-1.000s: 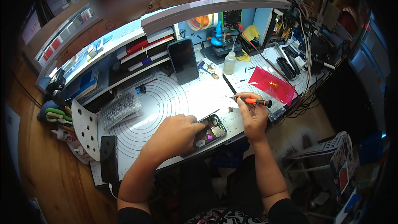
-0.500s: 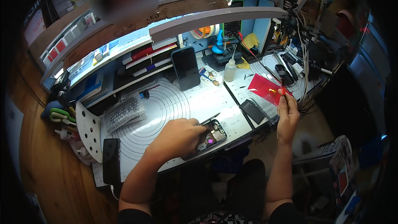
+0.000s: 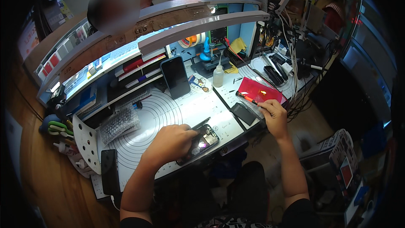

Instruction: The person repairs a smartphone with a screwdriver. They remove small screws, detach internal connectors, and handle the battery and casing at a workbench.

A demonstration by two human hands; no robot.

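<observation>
An opened phone (image 3: 206, 139) with its inner parts bare lies at the front edge of the white work mat. My left hand (image 3: 174, 140) is closed over its left side, fingertips hidden. A thin dark strip (image 3: 201, 123) sticks out beside those fingers; whether it is a tool or the phone's raised panel I cannot tell. In my right hand (image 3: 275, 115) is a slim red and black screwdriver (image 3: 248, 98), pinched by its end and pointing left. It hangs over a red sheet (image 3: 258, 90) with small yellow bits on it. A dark flat phone-like device (image 3: 242, 113) lies below the sheet.
A dark phone (image 3: 175, 77) leans upright at the back, beside a clear dropper bottle (image 3: 218, 76). Bubble wrap (image 3: 120, 123) and another phone (image 3: 109, 172) with a cable lie left. A lamp bar (image 3: 204, 31) spans the bench. Cables (image 3: 291, 42) hang at right.
My right hand has turned, so the screwdriver now lies sideways over the red sheet's near side. My left hand stays on the opened phone. The whole view has shifted a little.
</observation>
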